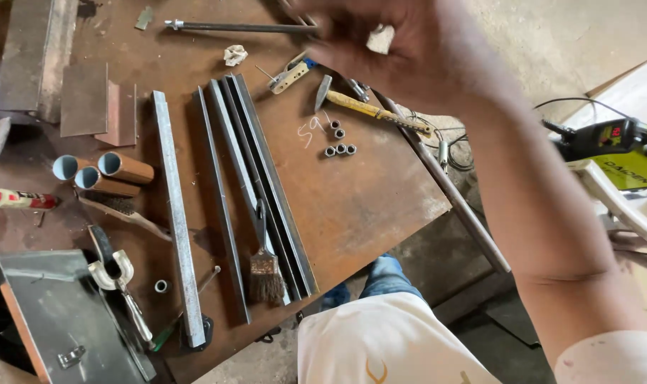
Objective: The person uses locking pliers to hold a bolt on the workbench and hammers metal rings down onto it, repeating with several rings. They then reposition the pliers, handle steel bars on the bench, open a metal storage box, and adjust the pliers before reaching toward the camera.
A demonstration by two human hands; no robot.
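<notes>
Right hand (401,53): blurred beyond the chipping hammer (369,107); we cannot tell our fingers' state.
Care: we reach slowly.

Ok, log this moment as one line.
right hand: raised over bench, blurred, grip unclear | left hand: out of view | nearest: yellow-handled hammer, steel rod

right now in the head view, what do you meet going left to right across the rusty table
glue bottle → three short tubes → long flat steel bar → bundle of dark angle bars with a paintbrush → five small metal nuts → yellow-handled hammer → right hand raised above the table's far edge.
</notes>
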